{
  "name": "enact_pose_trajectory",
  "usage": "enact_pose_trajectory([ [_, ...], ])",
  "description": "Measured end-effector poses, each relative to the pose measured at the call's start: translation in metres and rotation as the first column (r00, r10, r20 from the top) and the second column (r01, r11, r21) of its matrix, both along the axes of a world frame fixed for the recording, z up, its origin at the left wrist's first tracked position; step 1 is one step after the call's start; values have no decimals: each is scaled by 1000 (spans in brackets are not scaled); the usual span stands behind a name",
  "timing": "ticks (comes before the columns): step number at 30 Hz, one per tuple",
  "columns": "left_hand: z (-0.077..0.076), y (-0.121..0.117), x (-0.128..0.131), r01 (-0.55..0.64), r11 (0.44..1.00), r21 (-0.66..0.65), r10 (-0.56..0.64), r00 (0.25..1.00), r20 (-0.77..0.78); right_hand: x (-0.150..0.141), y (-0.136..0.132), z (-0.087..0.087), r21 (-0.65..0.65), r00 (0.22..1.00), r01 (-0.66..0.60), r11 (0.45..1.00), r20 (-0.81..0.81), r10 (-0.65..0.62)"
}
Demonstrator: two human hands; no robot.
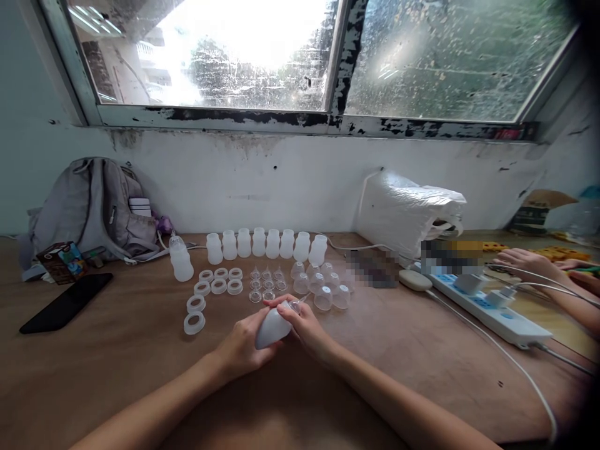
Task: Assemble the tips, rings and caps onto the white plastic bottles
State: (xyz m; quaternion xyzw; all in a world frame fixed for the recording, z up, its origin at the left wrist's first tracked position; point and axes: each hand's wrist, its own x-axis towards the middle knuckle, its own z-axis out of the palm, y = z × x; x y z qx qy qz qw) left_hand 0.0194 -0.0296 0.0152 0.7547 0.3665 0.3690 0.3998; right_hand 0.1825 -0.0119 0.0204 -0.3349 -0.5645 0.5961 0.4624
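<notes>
A tilted bottle (273, 329) is gripped around its body by the left hand (247, 340), its clear top (295, 306) held by the right hand (307, 325), above the counter (403, 356). Teats (268, 295) and caps (323, 300) are set just beyond; 8 upright bottles (272, 244) are lined up behind.

Smooth, milky plastic is giving a held bottle (272, 330) a matt look, while clear caps (323, 299) are gleaming in glossy plastic. Cloudy plastic rings (194, 331) are looking matt. A backpack (96, 206) is displaying matt cloth, a carrier bag (403, 209) is shining in crinkled plastic film, and a phone (68, 303) is presenting a smooth face. A painted window frame (210, 117) is looking rough and flaky; the table (384, 350) is wearing a smooth, dull surface.
</notes>
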Motion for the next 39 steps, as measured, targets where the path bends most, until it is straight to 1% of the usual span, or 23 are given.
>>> enact_pose_trajectory([
  [1, 2, -1, 1, -32, 997, 64, 32, 999, -12, -1, 0, -1, 12, 1000, 14, 1000, -9, -14],
  [2, 4, -2, 2, -28, 998, 51, 29, 1000, -9, -1, 0, 0, 15, 1000, 8, 1000, -26, -8],
  [3, 7, -4, 2, 6, 999, -34, -5, 1000, 15, 0, -1, 2, 9, 999, -14, 1000, -53, 14],
  [4, 10, -6, 3, 72, 982, -173, -62, 996, 64, 1, -3, 4, -6, 995, -50, 999, -83, 50],
  [5, 13, -8, 3, 159, 932, -327, -118, 983, 140, 2, -4, 7, -23, 989, -96, 995, -111, 93],
  [7, 16, -12, 4, 322, 777, -541, -172, 935, 310, 4, -7, 13, -54, 976, -175, 983, -137, 167],
  [8, 16, -13, 4, 365, 730, -578, -177, 918, 356, 4, -9, 14, -65, 975, -191, 979, -131, 181],
  [9, 16, -13, 5, 365, 734, -573, -179, 918, 355, 4, -9, 15, -67, 977, -186, 980, -119, 177],
  [12, 13, -14, 7, 178, 908, -379, -129, 980, 150, 4, -9, 14, -14, 991, -117, 993, -69, 116],
  [14, 12, -15, 8, 77, 981, -180, -80, 997, -11, 4, -9, 14, 70, 994, -107, 992, -23, 109],
  [16, 11, -16, 8, 51, 999, -1, -51, 992, -117, 5, -8, 15, 181, 991, -126, 975, 56, 118],
  [18, 11, -13, 4, 20, 983, 183, 12, 985, -173, 9, -5, 18, 294, 977, -150, 944, 187, 97],
  [20, 9, -7, -2, -58, 938, 341, 132, 971, -198, 16, 2, 21, 401, 938, -137, 906, 347, -11],
  [21, 8, -3, -5, -99, 913, 395, 196, 957, -212, 21, 7, 23, 464, 902, -99, 880, 415, -117],
  [23, 5, 6, -14, -161, 867, 471, 308, 917, -254, 34, 20, 26, 613, 777, 21, 790, 487, -399],
  [25, 2, 14, -22, -173, 822, 542, 384, 872, -305, 50, 33, 29, 710, 579, 114, 695, 521, -627],
  [26, 1, 18, -25, -159, 799, 579, 407, 853, -327, 58, 39, 31, 715, 470, 123, 688, 569, -675],
  [28, -1, 22, -29, -117, 763, 636, 429, 827, -363, 74, 48, 34, 679, 262, 122, 724, 681, -684],
  [30, -2, 24, -31, -75, 748, 660, 421, 822, -384, 85, 52, 35, 614, 145, 106, 782, 769, -623],
  [32, -2, 24, -31, -49, 734, 677, 409, 828, -383, 92, 52, 33, 534, 146, 66, 843, 830, -538],
  [34, -2, 24, -31, -28, 718, 696, 401, 833, -380, 93, 50, 29, 460, 227, -1, 888, 865, -448],
  [37, -1, 25, -31, -15, 690, 723, 412, 830, -376, 87, 48, 25, 415, 374, -89, 905, 856, -356],
  [39, -1, 26, -32, -15, 670, 742, 427, 826, -369, 80, 47, 24, 437, 452, -77, 896, 816, -359],
])
